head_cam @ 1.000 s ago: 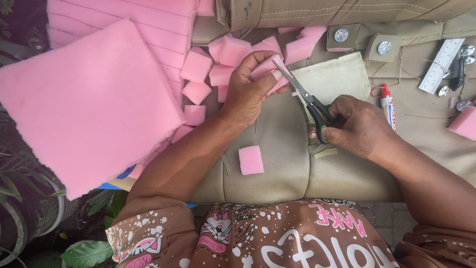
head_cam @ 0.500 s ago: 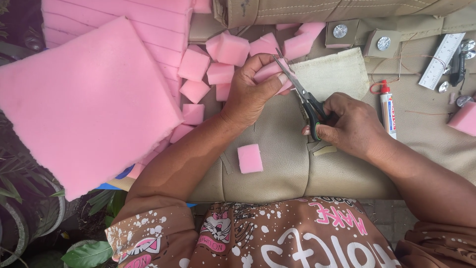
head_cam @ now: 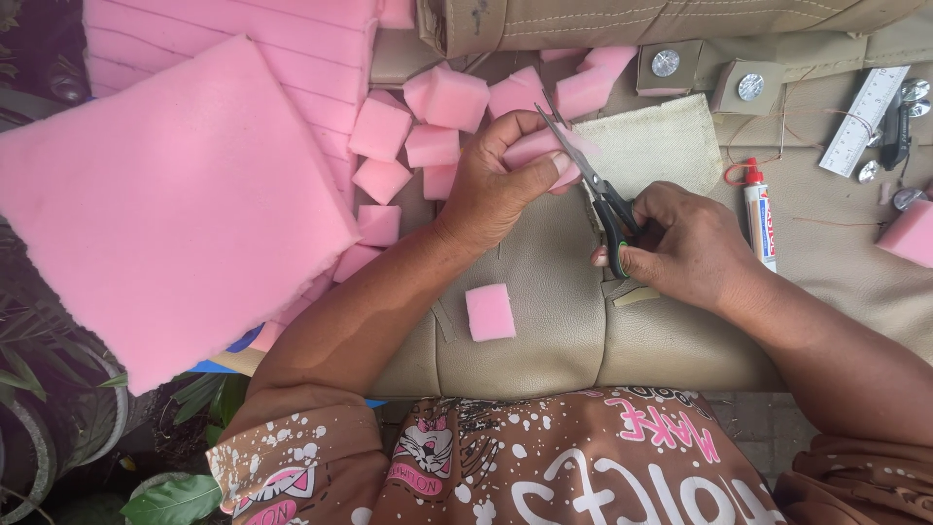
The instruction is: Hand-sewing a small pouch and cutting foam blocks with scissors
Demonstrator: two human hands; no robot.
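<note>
Since the earlier frame the two hands have changed very little: the scissors (head_cam: 595, 191) keep the same slant, and the left hand is only slightly more closed around the foam.

Fingers of the left hand (head_cam: 498, 185) are curled and pinch a small pink foam piece (head_cam: 536, 148) between thumb and fingertips, so this hand is closed on it. The piece lies with its long axis running left to right, and its right end sticks out toward the blades. The right hand (head_cam: 680, 243) grips the black and green scissors by the handles, fingers closed through the loops. The blades are parted only a little, their tips pointing up and to the left, touching the free end of the foam. So the foam lies up and to the left of the right hand, and the left hand is the nearer one to it.

Below the hands one cut pink foam square (head_cam: 490, 312) rests alone on the beige leather cushion (head_cam: 544, 340), with open room around it. Above and to the left is a heap of pink foam cubes (head_cam: 428, 117), and farther left a large pink foam sheet (head_cam: 165, 204). To the right lie a glue tube (head_cam: 759, 214) and a ruler (head_cam: 863, 122), well apart from the scissors.
</note>
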